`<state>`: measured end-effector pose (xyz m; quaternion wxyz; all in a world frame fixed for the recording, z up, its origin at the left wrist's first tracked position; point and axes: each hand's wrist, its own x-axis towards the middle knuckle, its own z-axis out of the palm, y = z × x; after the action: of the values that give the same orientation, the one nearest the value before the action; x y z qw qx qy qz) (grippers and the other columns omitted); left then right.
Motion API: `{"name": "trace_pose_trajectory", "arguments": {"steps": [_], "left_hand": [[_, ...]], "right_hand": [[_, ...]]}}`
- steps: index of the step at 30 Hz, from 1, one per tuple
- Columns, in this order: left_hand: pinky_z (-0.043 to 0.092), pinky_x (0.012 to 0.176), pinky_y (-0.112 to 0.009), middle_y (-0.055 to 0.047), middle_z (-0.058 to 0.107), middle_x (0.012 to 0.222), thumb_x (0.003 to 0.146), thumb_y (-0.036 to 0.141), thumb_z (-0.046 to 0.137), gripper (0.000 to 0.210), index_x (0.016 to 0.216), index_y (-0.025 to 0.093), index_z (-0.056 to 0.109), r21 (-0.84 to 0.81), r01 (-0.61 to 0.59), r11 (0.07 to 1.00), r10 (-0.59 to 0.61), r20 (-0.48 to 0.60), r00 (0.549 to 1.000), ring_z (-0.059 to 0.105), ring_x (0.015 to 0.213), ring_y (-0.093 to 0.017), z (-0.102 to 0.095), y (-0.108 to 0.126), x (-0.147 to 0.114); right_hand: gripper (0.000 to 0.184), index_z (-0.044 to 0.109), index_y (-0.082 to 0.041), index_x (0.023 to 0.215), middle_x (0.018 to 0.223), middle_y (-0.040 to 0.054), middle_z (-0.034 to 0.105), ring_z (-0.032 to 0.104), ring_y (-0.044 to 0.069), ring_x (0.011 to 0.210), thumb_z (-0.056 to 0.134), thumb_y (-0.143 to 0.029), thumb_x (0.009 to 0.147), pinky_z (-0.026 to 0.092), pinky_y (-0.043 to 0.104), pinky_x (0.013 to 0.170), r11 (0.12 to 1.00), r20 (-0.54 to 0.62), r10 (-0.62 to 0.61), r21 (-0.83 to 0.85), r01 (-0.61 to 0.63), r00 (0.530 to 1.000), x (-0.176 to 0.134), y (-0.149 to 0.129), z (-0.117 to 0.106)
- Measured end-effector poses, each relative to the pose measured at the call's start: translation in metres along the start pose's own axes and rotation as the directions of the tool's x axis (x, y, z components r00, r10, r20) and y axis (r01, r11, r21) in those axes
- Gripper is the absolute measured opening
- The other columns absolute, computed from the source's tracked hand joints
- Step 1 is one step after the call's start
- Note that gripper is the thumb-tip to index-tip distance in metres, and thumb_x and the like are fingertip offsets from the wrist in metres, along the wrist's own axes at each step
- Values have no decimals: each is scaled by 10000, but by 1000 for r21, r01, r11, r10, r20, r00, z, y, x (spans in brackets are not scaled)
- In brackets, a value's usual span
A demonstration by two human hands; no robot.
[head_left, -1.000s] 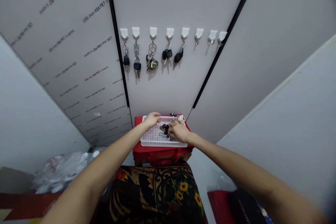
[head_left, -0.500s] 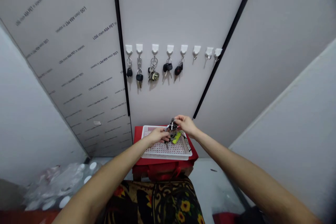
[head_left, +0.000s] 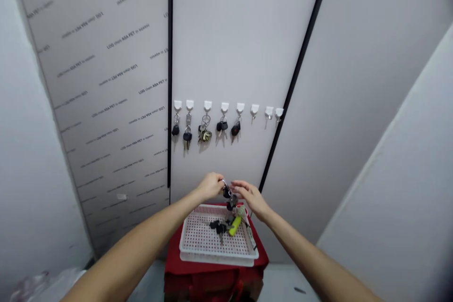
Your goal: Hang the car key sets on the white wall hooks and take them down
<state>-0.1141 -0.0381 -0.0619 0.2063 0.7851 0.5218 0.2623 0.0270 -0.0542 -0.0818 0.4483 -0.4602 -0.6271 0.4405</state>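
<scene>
Pinched in my left hand (head_left: 211, 186) is the ring of a bunch of keys (head_left: 230, 198), which dangles above the basket. My right hand (head_left: 248, 196) is just right of the bunch, its fingers apart; nothing shows in its grasp. Below is a white perforated plastic basket (head_left: 198, 255). In it lie dark-headed keys (head_left: 218, 227) and a yellow-green tag (head_left: 235, 225), with more items along its right side. On the wall panel, several key sets hang from white hooks, among them one with a round gold-coloured piece (head_left: 207, 136).
The basket rests on a red bag or box (head_left: 215, 276) close to the wall. White hooks (head_left: 255, 109) at the right end of the row carry no keys. Clear plastic (head_left: 46, 283) lies at the lower left. Black strips (head_left: 170, 80) edge the panel.
The key bunch has risen out of the basket in my left hand. My right hand has loosened from it and its fingers have spread. The view has tilted upward.
</scene>
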Motion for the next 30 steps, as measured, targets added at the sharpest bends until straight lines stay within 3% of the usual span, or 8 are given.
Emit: {"name": "trace_pose_trajectory", "arguments": {"steps": [3, 6, 8, 12, 15, 20, 24, 30], "left_hand": [[324, 510, -207, -38, 556, 539, 580, 173, 393, 196, 592, 147, 587, 167, 16, 986, -9, -43, 999, 470, 548, -115, -16, 26, 8], [349, 584, -243, -82, 586, 610, 554, 168, 438, 155, 577, 153, 591, 217, 29, 976, -8, -98, 995, 507, 645, -157, -21, 45, 15], [359, 605, -256, -84, 589, 644, 569, 181, 440, 165, 633, 154, 589, 154, 31, 988, -11, -126, 992, 512, 662, -162, -22, 51, 22], [379, 619, -220, -54, 581, 756, 587, 222, 466, 323, 898, 142, 502, -160, -64, 985, 44, -125, 991, 510, 666, -117, -24, 53, 43], [379, 657, -208, -71, 548, 879, 591, 206, 480, 395, 976, 119, 450, -298, -124, 946, 84, -145, 986, 500, 723, -108, -24, 58, 60], [355, 733, -225, -75, 513, 974, 605, 172, 467, 392, 995, 136, 447, -320, -195, 927, 136, -199, 971, 477, 820, -123, -25, 75, 80], [359, 732, -228, -70, 520, 962, 602, 176, 466, 391, 991, 142, 457, -273, -195, 942, 140, -210, 968, 479, 820, -129, -25, 80, 83], [374, 713, -229, -77, 525, 955, 598, 169, 462, 390, 985, 123, 463, -254, -174, 951, 123, -203, 971, 487, 804, -131, -23, 68, 79]], "right_hand": [[169, 527, -153, 702, 660, 6, 557, 496, 116, 660, 459, -265, 597, 379, 235, 601, 984, 80, -115, -123, 125, 990, 2, -5, 3], [160, 511, -151, 598, 530, -20, 505, 439, 85, 499, 437, -293, 610, 349, 211, 484, 963, -30, -150, -233, 139, 988, 7, -8, 4], [176, 496, -149, 563, 485, -31, 467, 387, 66, 441, 429, -304, 611, 315, 195, 432, 953, -90, -182, -260, 153, 979, 14, -13, -2], [168, 496, -146, 582, 475, -31, 452, 361, 52, 418, 423, -295, 610, 293, 175, 399, 954, -208, -258, -210, 215, 943, 39, -45, -28], [171, 489, -143, 597, 499, -19, 477, 378, 48, 416, 418, -298, 614, 286, 162, 370, 972, -323, -236, -102, 214, 917, 64, -79, -48], [92, 469, -136, 578, 514, -15, 494, 386, 31, 391, 428, -210, 616, 271, 136, 327, 977, -404, -201, -12, 214, 892, 100, -115, -64], [98, 448, -131, 545, 463, -23, 463, 374, 26, 361, 427, -173, 630, 266, 130, 306, 987, -425, -152, -11, 162, 893, 116, -117, -66], [130, 437, -127, 539, 452, -18, 452, 385, 29, 357, 407, -167, 659, 292, 134, 317, 991, -433, -135, -49, 126, 891, 124, -109, -64]]}}
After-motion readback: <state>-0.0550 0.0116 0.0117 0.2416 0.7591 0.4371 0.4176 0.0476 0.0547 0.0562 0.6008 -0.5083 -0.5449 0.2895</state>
